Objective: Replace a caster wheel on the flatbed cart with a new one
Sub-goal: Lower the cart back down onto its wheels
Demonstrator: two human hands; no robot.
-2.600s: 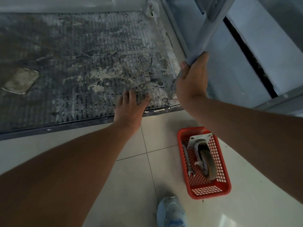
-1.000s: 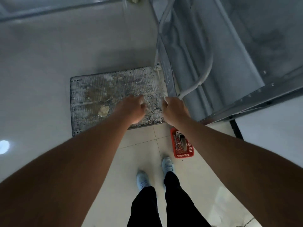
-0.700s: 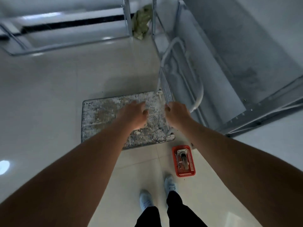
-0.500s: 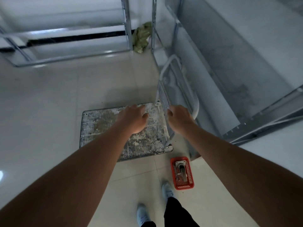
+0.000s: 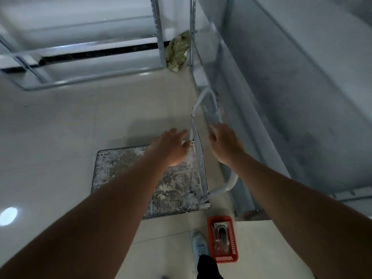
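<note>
The flatbed cart (image 5: pixel 128 178) stands on the tiled floor with its dirty ribbed deck facing up. Its white tubular handle (image 5: pixel 231 183) rises at the deck's right end. My right hand (image 5: pixel 223 143) curls round the top bar of that handle. My left hand (image 5: pixel 171 148) is spread with straight fingers over the deck's far right corner, next to the handle post; contact cannot be told. A red basket (image 5: pixel 233 256) sits on the floor near my foot and holds the caster wheel (image 5: pixel 222 234) with its mounting plate.
Metal shelving (image 5: pixel 291 117) runs close along the cart's right side. Another shelf frame (image 5: pixel 80 47) stands at the back left, with a green rag (image 5: pixel 178 51) on the floor between them. My shoe (image 5: pixel 199 244) is just left of the basket.
The view has risen far above the cart. My left hand has moved from the deck's near edge to its far right corner. My right hand has stayed on the handle.
</note>
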